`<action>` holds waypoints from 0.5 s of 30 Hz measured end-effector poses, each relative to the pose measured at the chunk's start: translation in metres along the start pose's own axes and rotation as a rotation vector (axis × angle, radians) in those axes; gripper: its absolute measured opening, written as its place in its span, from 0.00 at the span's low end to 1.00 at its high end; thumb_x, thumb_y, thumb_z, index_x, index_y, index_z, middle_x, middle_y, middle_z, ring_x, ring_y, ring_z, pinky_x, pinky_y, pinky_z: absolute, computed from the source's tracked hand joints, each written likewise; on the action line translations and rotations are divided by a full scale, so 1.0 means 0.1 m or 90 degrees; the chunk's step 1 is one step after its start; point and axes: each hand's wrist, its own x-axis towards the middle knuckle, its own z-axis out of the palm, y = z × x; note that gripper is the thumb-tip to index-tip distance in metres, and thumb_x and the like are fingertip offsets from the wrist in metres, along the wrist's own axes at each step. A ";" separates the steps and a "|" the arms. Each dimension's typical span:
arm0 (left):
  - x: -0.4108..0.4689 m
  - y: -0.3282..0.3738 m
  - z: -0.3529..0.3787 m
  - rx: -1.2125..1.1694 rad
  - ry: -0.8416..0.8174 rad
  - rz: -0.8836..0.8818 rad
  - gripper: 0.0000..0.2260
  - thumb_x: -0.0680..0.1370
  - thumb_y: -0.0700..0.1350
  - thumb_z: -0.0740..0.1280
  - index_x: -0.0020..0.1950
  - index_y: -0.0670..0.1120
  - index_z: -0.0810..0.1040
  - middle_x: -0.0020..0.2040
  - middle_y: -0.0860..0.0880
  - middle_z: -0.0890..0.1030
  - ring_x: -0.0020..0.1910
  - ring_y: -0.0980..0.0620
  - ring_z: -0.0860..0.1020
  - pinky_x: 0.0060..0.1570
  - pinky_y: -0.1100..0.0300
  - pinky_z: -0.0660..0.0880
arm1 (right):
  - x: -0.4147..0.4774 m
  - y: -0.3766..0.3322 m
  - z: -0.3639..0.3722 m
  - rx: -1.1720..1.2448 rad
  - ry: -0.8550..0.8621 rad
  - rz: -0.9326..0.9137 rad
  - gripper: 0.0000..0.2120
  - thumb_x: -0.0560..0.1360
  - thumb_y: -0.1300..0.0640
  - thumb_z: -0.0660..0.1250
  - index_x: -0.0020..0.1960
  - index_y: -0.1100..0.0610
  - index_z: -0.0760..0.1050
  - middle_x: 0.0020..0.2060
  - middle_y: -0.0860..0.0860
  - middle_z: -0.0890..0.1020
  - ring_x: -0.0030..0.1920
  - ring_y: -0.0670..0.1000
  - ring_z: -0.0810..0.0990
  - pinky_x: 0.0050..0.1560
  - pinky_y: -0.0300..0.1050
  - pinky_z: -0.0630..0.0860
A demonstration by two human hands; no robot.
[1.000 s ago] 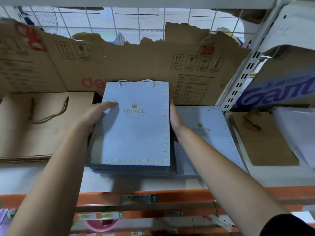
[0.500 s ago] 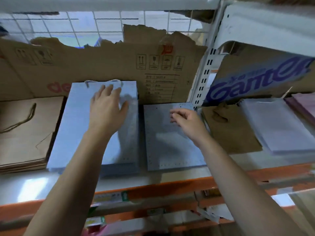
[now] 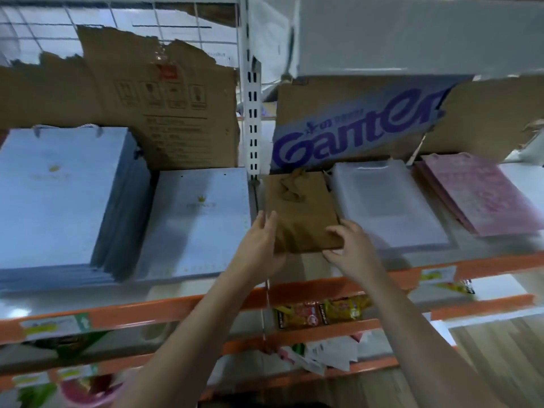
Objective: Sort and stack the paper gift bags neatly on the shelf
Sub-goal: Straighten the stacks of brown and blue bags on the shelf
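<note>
A small stack of brown paper gift bags (image 3: 300,210) lies flat on the shelf (image 3: 497,263), just right of the white upright post. My left hand (image 3: 260,245) grips its near left corner. My right hand (image 3: 350,248) holds its near right corner, fingers curled over the edge. To the left lie a tall stack of light blue bags (image 3: 59,195) and a lower light blue stack (image 3: 197,219). To the right lie a white stack (image 3: 388,204) and a pink stack (image 3: 477,195). The view is motion-blurred.
Torn cardboard (image 3: 164,113) and a box printed with purple letters (image 3: 353,134) stand behind the bags. The white upright post (image 3: 251,113) divides the shelf. An upper shelf (image 3: 412,33) hangs close above. Snack packets (image 3: 321,313) sit on the orange-edged shelf below.
Both hands left the light blue bags and moved right onto the brown stack. My view swung right, bringing the white and pink stacks into sight.
</note>
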 end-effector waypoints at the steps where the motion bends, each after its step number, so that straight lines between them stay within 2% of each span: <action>1: 0.02 0.08 0.11 -0.009 -0.021 -0.035 0.40 0.77 0.48 0.68 0.79 0.44 0.45 0.79 0.41 0.47 0.77 0.43 0.54 0.70 0.52 0.62 | 0.00 0.06 -0.03 0.008 -0.013 -0.011 0.23 0.71 0.56 0.73 0.66 0.57 0.75 0.70 0.58 0.67 0.70 0.58 0.67 0.69 0.47 0.63; 4: 0.09 0.24 0.31 -0.008 -0.008 -0.097 0.39 0.79 0.49 0.67 0.79 0.44 0.43 0.79 0.39 0.43 0.76 0.39 0.55 0.72 0.51 0.59 | 0.04 0.14 -0.09 0.018 -0.048 -0.045 0.25 0.73 0.56 0.72 0.68 0.56 0.72 0.72 0.56 0.64 0.71 0.56 0.65 0.68 0.43 0.61; 11: 0.24 0.28 0.39 0.019 0.040 -0.142 0.33 0.80 0.47 0.64 0.78 0.41 0.49 0.78 0.37 0.45 0.75 0.38 0.57 0.72 0.49 0.60 | 0.29 0.13 -0.07 0.034 -0.067 -0.050 0.29 0.73 0.54 0.73 0.72 0.55 0.68 0.75 0.54 0.62 0.73 0.55 0.63 0.70 0.48 0.62; 15: 0.33 0.25 0.36 0.034 0.018 -0.157 0.32 0.81 0.45 0.63 0.79 0.41 0.49 0.78 0.38 0.42 0.76 0.39 0.56 0.72 0.49 0.61 | 0.35 0.08 -0.04 0.061 -0.061 -0.044 0.28 0.74 0.57 0.72 0.72 0.55 0.68 0.75 0.56 0.61 0.74 0.56 0.61 0.73 0.50 0.61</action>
